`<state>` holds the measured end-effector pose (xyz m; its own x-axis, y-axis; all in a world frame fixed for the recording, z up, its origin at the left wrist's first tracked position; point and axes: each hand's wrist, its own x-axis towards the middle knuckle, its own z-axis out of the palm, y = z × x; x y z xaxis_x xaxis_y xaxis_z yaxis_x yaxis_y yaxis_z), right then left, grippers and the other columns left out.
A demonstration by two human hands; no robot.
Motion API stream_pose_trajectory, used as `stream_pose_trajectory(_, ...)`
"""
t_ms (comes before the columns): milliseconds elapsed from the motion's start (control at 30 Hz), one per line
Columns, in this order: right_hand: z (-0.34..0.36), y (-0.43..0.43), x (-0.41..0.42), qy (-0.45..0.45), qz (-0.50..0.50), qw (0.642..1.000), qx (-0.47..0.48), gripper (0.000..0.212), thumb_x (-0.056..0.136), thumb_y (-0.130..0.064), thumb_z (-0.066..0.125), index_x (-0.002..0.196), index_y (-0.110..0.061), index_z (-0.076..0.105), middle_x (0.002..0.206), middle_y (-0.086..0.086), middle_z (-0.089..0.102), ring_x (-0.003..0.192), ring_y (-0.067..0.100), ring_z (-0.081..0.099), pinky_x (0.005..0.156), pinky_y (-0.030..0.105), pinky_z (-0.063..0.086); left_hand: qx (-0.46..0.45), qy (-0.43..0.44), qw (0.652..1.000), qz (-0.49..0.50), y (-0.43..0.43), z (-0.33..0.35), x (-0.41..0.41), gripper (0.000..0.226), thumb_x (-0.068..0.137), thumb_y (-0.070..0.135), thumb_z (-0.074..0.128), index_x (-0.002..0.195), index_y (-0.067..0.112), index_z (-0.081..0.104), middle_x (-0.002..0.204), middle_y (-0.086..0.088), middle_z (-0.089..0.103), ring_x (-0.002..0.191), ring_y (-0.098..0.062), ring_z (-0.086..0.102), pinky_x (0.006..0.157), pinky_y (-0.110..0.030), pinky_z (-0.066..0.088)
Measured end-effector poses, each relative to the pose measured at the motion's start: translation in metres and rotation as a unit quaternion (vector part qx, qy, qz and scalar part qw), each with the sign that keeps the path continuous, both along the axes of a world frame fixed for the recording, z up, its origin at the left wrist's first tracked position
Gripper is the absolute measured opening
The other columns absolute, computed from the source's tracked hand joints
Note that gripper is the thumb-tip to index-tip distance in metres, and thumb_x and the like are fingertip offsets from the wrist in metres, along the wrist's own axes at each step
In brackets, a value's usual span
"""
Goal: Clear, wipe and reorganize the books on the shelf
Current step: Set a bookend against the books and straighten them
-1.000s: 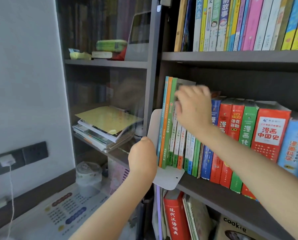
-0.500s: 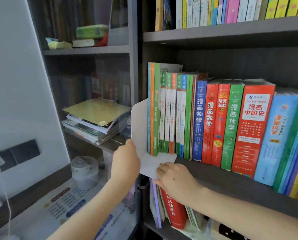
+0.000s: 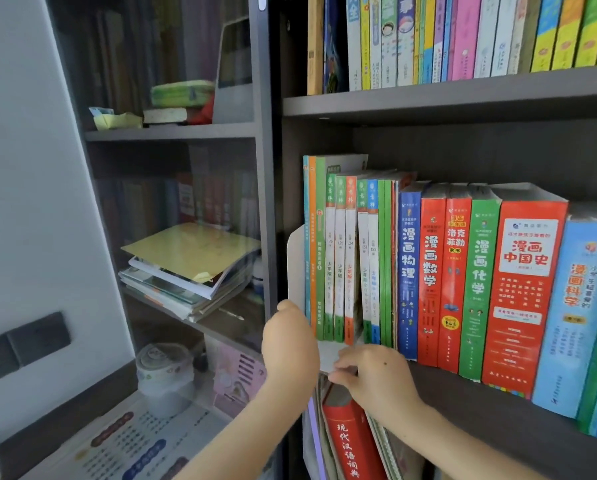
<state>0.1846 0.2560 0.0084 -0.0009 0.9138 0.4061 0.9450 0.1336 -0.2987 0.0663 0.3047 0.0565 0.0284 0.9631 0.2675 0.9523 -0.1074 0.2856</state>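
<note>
On the dark shelf [image 3: 480, 410], push the white bookend [image 3: 295, 265] right, snug against the thin books [image 3: 342, 258], while the right hand [image 3: 376, 379] pinches its base with curled fingers; I cannot tell how the left hand [image 3: 290, 344] holds, as its fingers are hidden.

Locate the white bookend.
Head view, left of centre: the bookend stands at the left end of the book row on the middle shelf, against the teal book. The left hand and right hand hold it.

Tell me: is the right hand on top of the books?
No, the right hand grips the base of the white bookend at the foot of the books.
</note>
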Motion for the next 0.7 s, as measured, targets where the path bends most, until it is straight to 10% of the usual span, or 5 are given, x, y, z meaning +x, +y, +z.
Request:
stream_pose_trajectory(200,0.038,0.027,0.006,-0.008,-0.038,0.997,0.066,0.020,0.094,-0.020,0.057,0.084,-0.012,0.071,0.082,0.002,0.069,0.070,0.015,0.055,0.055,0.022,0.034,-0.032,-0.106,0.993,0.031,0.019,0.008,0.029,0.032,0.101,0.011,0.042,0.129,-0.001,0.037,0.112,-0.011,0.064,0.098,-0.021,0.066,0.067,-0.022,0.049)
stream_pose_trajectory(367,0.048,0.031,0.005,-0.066,-0.035,0.993,0.094,0.019,0.063,-0.006,0.076,0.055,-0.017,0.062,0.053,-0.002,0.059,0.043,0.014,0.048,0.039,0.018,0.029,-0.048,-0.137,0.989,0.026,0.026,0.019,0.035,0.029,0.101,0.014,0.042,0.126,-0.001,0.039,0.111,-0.010,0.064,0.095,-0.019,0.067,0.060,-0.020,0.044)
stream_pose_trajectory(500,0.041,0.025,0.021,-0.068,-0.026,0.996,0.057,0.016,0.089,-0.009,0.056,0.086,-0.013,0.072,0.082,0.003,0.068,0.074,0.022,0.063,0.067,0.037,0.053,-0.071,-0.187,0.979,-0.032,0.014,0.012,0.027,0.037,0.096,0.011,0.048,0.128,-0.004,0.035,0.121,-0.014,0.059,0.105,-0.023,0.063,0.075,-0.024,0.051)
stream_pose_trajectory(700,0.039,0.015,0.026,-0.117,0.023,0.978,0.172,0.024,0.059,0.005,0.084,0.066,-0.012,0.068,0.066,-0.002,0.064,0.061,0.017,0.061,0.049,0.030,0.052,-0.017,-0.272,0.960,-0.057,-0.016,-0.001,0.012,0.048,0.092,0.006,0.052,0.136,0.002,0.034,0.132,-0.013,0.046,0.112,-0.024,0.054,0.088,-0.025,0.046)
